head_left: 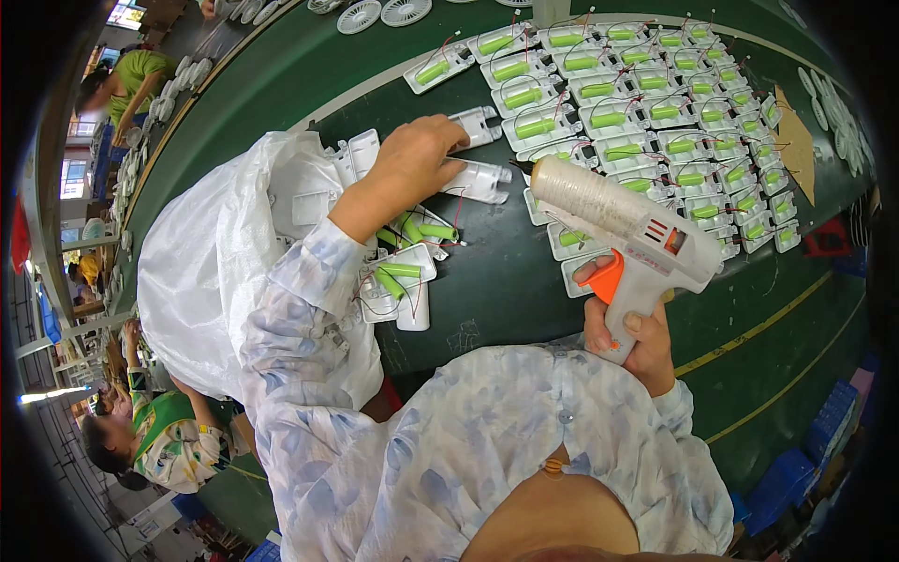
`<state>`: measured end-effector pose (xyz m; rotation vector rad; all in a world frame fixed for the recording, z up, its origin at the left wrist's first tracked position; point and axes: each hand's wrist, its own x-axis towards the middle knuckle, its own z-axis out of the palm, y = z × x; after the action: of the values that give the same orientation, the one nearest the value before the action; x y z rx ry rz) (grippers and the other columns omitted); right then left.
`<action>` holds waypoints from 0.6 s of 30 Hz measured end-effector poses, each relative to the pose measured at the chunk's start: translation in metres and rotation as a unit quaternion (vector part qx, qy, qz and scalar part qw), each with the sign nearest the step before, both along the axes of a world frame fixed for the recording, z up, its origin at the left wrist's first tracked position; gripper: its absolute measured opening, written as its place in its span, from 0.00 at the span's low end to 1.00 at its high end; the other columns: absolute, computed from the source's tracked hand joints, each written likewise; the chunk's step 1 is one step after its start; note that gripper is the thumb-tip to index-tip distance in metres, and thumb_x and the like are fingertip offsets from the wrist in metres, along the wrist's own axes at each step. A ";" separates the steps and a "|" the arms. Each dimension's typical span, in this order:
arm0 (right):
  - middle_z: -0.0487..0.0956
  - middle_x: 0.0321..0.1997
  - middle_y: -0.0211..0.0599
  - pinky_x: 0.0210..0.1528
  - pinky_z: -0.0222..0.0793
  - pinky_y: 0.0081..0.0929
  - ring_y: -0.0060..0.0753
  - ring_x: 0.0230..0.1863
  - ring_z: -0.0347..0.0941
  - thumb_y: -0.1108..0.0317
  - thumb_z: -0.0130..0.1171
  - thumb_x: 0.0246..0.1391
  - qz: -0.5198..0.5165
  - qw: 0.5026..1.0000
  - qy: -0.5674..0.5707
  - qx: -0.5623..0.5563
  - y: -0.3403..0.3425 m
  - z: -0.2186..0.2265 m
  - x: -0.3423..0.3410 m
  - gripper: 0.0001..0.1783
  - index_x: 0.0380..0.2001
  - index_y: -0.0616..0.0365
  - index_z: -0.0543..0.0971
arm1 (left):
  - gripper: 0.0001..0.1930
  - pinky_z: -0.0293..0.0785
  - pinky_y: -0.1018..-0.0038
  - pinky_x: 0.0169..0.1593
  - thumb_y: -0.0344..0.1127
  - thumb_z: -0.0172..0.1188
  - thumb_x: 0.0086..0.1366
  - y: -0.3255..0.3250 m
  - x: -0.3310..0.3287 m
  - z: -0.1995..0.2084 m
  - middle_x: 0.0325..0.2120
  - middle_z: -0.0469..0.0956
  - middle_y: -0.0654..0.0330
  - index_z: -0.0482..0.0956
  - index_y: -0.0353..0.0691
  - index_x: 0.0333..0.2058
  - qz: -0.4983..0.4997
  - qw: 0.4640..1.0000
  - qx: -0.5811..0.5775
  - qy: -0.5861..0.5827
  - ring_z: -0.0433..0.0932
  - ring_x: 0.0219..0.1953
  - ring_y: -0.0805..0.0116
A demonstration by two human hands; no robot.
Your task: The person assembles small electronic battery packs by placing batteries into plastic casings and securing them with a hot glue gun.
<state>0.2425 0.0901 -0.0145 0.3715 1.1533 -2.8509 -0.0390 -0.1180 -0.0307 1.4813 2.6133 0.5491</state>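
Note:
My left hand (412, 164) reaches over the bench with its fingers curled at a white plastic casing (479, 181), the thumb along its near end. A second white casing (478, 126) lies by the fingertips. In my right hand (641, 337) is a white hot glue gun (646, 239) with an orange trigger, its nozzle pointing up and left toward the casings. Below my left wrist, loose green battery cells (401, 272) with thin wires lie on more white casings. To the right stand rows of casings (623, 117), each with a green cell and wires.
A big white plastic sack (211, 262) holding white parts stands at the left. Round white grilles (405, 11) lie at the far side, and a brown cardboard piece (796, 150) at the right. Blue bins (782, 478) sit lower right. Other people (178, 436) work at the left.

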 end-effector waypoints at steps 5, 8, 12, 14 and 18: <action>0.72 0.56 0.58 0.23 0.68 0.23 0.26 0.20 0.68 0.58 0.62 0.45 0.000 1.000 0.003 0.002 0.001 -0.003 0.000 0.40 0.59 0.67 0.63 | 0.05 0.75 0.63 0.36 0.29 0.61 0.55 0.002 0.023 -0.001 0.28 0.77 0.53 0.79 0.36 0.32 0.017 1.000 0.017 -0.009 0.78 0.31 0.52; 0.72 0.57 0.59 0.23 0.68 0.23 0.26 0.20 0.68 0.59 0.62 0.46 -0.004 1.000 0.005 -0.005 0.001 -0.006 0.000 0.40 0.60 0.67 0.62 | 0.07 0.76 0.62 0.38 0.29 0.62 0.57 0.005 0.034 0.004 0.31 0.79 0.51 0.80 0.34 0.35 0.025 0.998 0.015 -0.053 0.79 0.33 0.50; 0.72 0.57 0.59 0.23 0.68 0.24 0.26 0.20 0.68 0.59 0.63 0.46 -0.002 1.000 0.004 -0.009 0.001 -0.006 0.000 0.40 0.60 0.67 0.62 | 0.08 0.77 0.64 0.39 0.30 0.63 0.57 -0.007 0.027 0.009 0.31 0.81 0.49 0.83 0.35 0.36 0.011 0.997 0.063 -0.040 0.81 0.34 0.51; 0.71 0.56 0.58 0.22 0.69 0.24 0.26 0.19 0.67 0.58 0.62 0.47 0.000 1.000 0.011 -0.004 0.000 -0.008 -0.001 0.39 0.59 0.66 0.62 | 0.07 0.77 0.65 0.39 0.31 0.63 0.58 -0.022 0.007 0.023 0.32 0.81 0.51 0.83 0.38 0.36 0.114 0.990 0.081 -0.009 0.82 0.35 0.52; 0.72 0.57 0.57 0.22 0.68 0.24 0.26 0.20 0.68 0.59 0.63 0.46 0.010 1.000 0.007 -0.005 0.001 -0.006 0.000 0.40 0.60 0.67 0.62 | 0.12 0.77 0.61 0.44 0.26 0.56 0.57 -0.077 -0.040 0.017 0.37 0.79 0.57 0.83 0.46 0.39 0.156 0.977 -0.084 0.115 0.80 0.40 0.53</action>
<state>0.2422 0.0909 -0.0209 0.3384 1.1376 -2.8450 -0.0785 -0.1951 -0.0133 1.1543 3.0087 0.1763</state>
